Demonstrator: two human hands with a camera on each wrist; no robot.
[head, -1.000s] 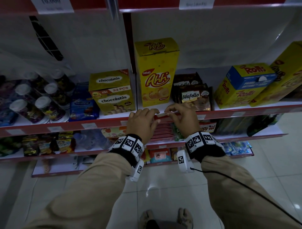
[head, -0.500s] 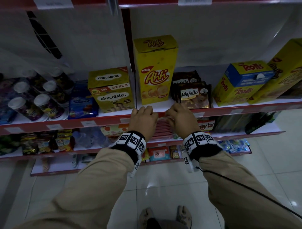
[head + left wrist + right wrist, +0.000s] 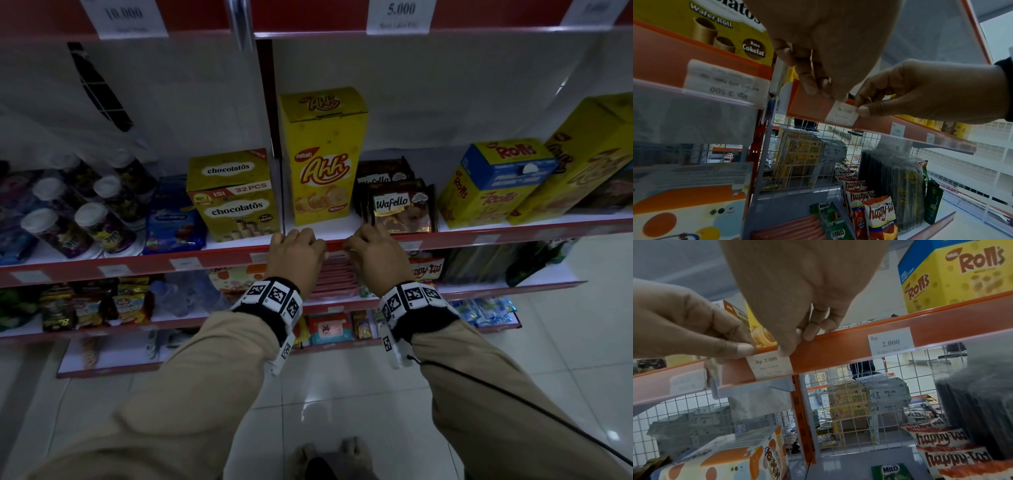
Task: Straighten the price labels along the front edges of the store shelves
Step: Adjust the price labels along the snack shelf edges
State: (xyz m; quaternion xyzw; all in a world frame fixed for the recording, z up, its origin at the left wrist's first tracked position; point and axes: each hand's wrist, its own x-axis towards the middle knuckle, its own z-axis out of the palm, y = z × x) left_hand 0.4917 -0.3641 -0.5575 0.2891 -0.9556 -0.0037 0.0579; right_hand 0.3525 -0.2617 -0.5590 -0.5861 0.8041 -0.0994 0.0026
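My left hand (image 3: 694, 331) and right hand (image 3: 797, 308) have closed in together — thumbs and fingertips now pinch the top corners of the price label (image 3: 770, 366) on the orange shelf rail (image 3: 838, 345), below the Ahh box (image 3: 322, 157) — levelling seems underway.

White "Rp 2.000" price label (image 3: 771, 364) slightly tilted on the orange shelf-edge strip (image 3: 838, 345).

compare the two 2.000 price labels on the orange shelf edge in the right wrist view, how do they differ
The held label has both hands on its top corners, left hand and right hand; the free label is untouched. The held label's print is small and faint; the free label's figures are larger. Both are white, read 2.000 and sit on the same shelf edge.
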